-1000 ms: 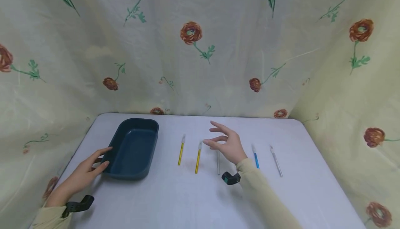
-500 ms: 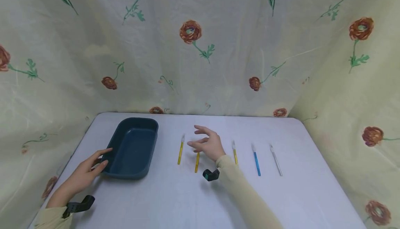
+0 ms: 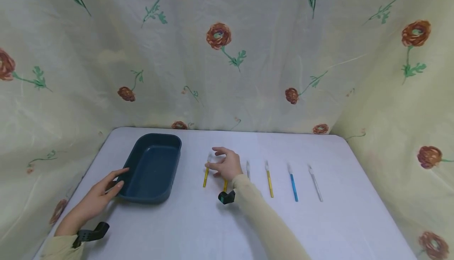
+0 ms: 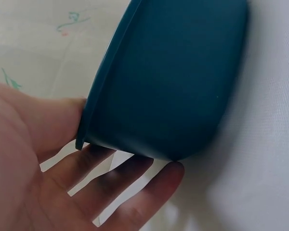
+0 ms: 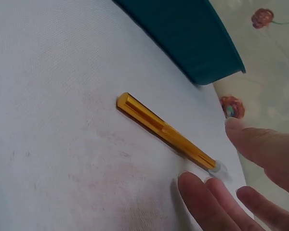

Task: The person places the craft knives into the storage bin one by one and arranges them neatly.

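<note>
One rectangular, white-covered table [image 3: 198, 228] carries one dark-blue, round-cornered rectangular tray [image 3: 154, 169]. Left hand [image 3: 95, 197]: thumb and fingers grip the tray's left wall. Right hand [image 3: 227, 165]: thumb and fingers parted about the leftmost slender gold pen-shaped tool [image 5: 166, 131]; contact unclear. Six clear-tipped tools lie right of the tray: three gold, two silver [image 3: 316, 186], one blue [image 3: 294, 188].

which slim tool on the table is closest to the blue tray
The yellow-handled tool at the row's left end, beside the right hand. The second yellow one, partly hidden by that hand, and all others lie farther from the tray.
</note>
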Available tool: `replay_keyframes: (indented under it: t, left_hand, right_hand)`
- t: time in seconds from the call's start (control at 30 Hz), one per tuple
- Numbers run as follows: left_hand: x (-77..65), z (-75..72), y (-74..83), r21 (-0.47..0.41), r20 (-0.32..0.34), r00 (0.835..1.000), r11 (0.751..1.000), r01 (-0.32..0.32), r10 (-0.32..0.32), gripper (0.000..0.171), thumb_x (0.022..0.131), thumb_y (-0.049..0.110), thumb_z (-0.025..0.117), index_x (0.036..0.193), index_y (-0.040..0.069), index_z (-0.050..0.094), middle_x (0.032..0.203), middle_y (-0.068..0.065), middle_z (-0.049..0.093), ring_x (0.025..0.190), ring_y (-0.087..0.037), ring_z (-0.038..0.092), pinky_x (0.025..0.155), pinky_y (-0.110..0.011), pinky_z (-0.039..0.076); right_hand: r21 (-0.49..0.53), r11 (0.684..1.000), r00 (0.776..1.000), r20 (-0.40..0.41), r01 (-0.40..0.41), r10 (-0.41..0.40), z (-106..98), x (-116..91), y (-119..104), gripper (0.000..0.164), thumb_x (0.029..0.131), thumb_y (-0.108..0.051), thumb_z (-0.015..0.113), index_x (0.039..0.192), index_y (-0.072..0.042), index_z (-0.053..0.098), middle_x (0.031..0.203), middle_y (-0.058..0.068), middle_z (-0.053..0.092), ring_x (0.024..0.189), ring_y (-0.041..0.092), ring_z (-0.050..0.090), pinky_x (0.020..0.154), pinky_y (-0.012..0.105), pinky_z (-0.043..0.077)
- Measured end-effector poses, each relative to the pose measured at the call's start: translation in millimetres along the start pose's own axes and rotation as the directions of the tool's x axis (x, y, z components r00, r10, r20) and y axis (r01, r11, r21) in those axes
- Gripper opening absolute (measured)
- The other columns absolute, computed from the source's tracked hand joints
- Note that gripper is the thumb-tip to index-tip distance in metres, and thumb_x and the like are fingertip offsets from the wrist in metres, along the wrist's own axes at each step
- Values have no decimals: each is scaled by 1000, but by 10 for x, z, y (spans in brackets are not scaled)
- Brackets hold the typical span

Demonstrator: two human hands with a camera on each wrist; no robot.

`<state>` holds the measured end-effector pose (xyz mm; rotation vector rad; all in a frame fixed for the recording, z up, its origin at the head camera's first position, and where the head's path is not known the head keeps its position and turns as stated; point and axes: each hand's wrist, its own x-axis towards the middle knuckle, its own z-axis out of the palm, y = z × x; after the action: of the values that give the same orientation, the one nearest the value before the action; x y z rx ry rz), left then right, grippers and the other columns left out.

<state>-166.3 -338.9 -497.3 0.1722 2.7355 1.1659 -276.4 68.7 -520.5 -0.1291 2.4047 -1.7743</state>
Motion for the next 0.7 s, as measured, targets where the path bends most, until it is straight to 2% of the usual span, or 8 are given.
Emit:
replay_keyframes:
  t: [0.27, 0.5, 0.7]
  left_hand:
    - [-11, 29, -16, -12, -2, 1000, 1000, 5, -5, 61, 120, 37, 47, 169, 4, 33, 170, -39, 25, 145, -71, 35, 110, -81, 41]
    - [-17, 35, -18, -21, -5, 1000, 1000, 10, -10, 61, 120, 38, 48, 169, 4, 33, 170, -39, 25, 145, -70, 35, 110, -80, 41]
    - [-12, 30, -22, -28, -8, 1000, 1000, 10, -11, 62, 119, 40, 47, 169, 5, 33, 171, -39, 25, 146, -70, 35, 111, -81, 41]
  right_hand:
    - [-58, 998, 1000, 3, -27, 27, 93, 35, -10, 69, 87, 1, 92, 150, -4, 65, 139, 17, 64, 65, 19, 71, 62, 31, 66]
    - [-123, 992, 1000, 25, -2, 6, 139, 80, -8, 67, 85, 6, 91, 147, -1, 66, 137, 18, 62, 59, 17, 66, 58, 30, 64]
    - [-178, 984, 999, 41, 9, -2, 159, 159, 3, 64, 85, 5, 92, 144, 0, 68, 132, 18, 59, 54, 16, 63, 57, 31, 64]
